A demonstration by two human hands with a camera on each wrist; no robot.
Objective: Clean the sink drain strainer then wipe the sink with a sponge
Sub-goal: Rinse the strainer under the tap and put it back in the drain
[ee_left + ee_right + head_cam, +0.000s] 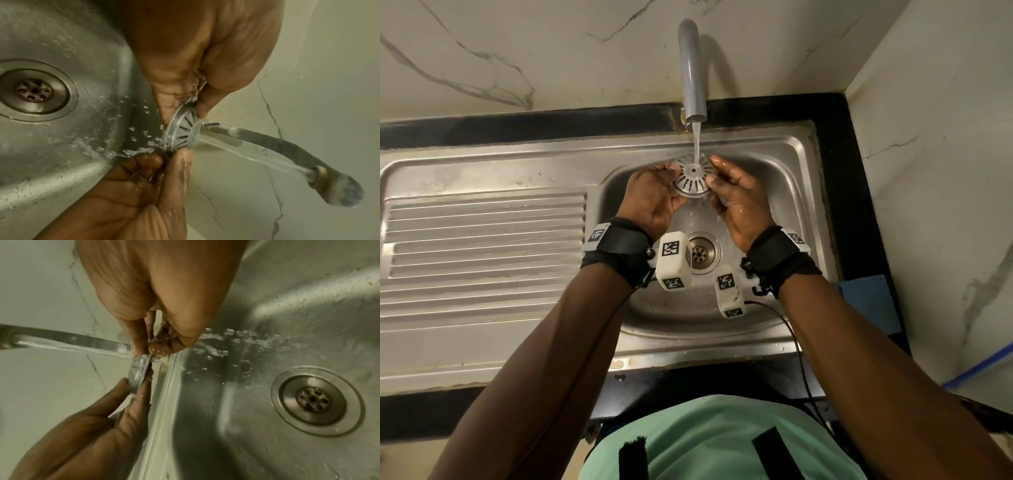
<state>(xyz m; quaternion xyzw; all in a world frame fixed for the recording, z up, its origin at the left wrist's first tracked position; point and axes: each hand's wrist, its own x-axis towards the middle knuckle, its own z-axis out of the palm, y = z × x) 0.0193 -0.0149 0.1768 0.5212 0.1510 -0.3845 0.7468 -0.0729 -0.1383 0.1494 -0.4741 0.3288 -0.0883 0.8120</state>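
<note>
Both hands pinch the strainer's (694, 175) rim from opposite sides — left hand (654, 195) on its left edge, right hand (736, 202) on its right — holding it up in the tap's (692, 73) stream, above the sink (774, 308) bowl and behind the open drain (703, 253). Its slotted face tilts toward the person. Each hand is equally near. Only the head view shows the blue sponge (869, 301) beside the sink; the left wrist view shows spray scattering off the rim.
</note>
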